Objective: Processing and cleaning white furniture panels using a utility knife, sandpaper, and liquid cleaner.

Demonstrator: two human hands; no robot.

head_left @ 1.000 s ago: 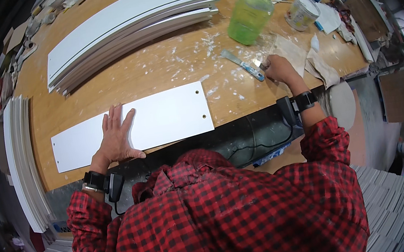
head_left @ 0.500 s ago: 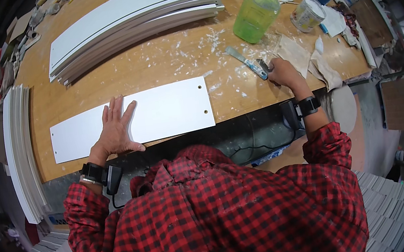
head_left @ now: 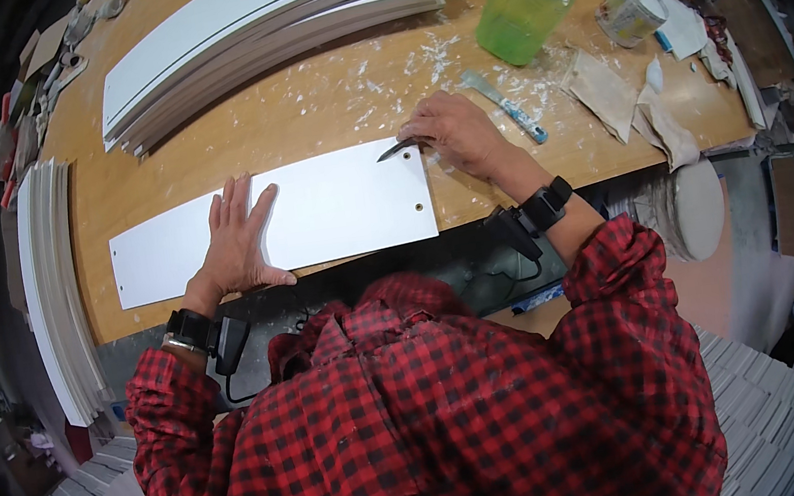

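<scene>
A long white board (head_left: 342,200) with small round holes near its ends lies along the front edge of the wooden table. My left hand (head_left: 239,236) rests flat on it left of the middle, fingers spread and thumb over the near edge. At the board's right end, my right hand (head_left: 463,136) pinches a dark pointed blade (head_left: 394,149). The blade's tip points left over the board, close to the far hole; whether it touches the surface I cannot tell. Right of that hand lies a putty knife (head_left: 507,108) with a blue, paint-smeared handle.
Stacked white boards (head_left: 280,24) fill the back of the table (head_left: 237,154); more boards (head_left: 53,290) stand at its left side. A green liquid bottle (head_left: 526,9), a smeared tub (head_left: 631,11) and sandpaper pieces (head_left: 599,89) are at the right. White flecks dot the tabletop.
My right hand has moved left from beside the putty knife to the board's right end, carrying the dark blade. My left hand stays flat on the board.
</scene>
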